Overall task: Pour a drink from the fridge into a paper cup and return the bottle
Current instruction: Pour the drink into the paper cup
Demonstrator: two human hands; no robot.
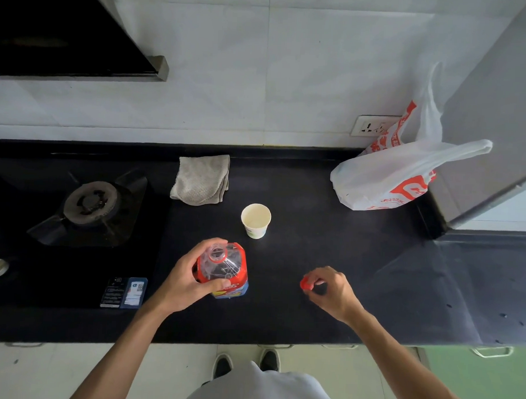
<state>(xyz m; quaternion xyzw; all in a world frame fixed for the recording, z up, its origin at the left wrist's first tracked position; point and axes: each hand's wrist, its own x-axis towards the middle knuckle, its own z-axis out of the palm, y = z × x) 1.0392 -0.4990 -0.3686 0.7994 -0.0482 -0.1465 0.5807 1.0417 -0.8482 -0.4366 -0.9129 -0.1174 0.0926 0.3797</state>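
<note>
The left hand was wrapped around the upper body of the bottle, which stood upright on the black desk with its mouth uncovered. The right hand hovered low over the desk to the right of the bottle, fingers curled and pinching the red cap between thumb and fingertips. Just beyond the bottle, apart from it, the paper cup stood upright on the desk; what it held could not be told. Farther back lay a folded grey cloth, near the wall. A gas burner sat to the left, and a white plastic bag with red print rested at the far right.
</note>
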